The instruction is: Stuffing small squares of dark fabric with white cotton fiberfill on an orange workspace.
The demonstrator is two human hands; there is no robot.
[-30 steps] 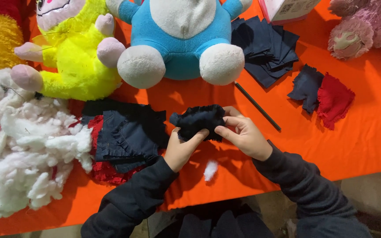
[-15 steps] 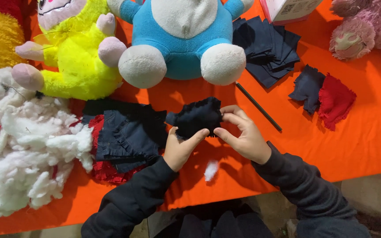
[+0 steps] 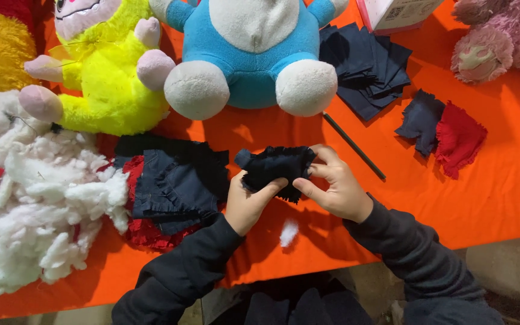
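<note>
Head view: both hands' fingers pinch shut on the dark fringed cloth between them.

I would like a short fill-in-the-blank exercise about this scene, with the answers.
1. Both hands hold a small ____ fabric piece.
2. The tablecloth is ____.
3. The blue plush toy has ____ feet.
4. The white stuffing pile lies nearest the ____ hand.

Answers: black; orange; white; left

Your hands, left and right, turned black cloth piece slightly; it now lies flatter, spread wider between fingers.
</note>
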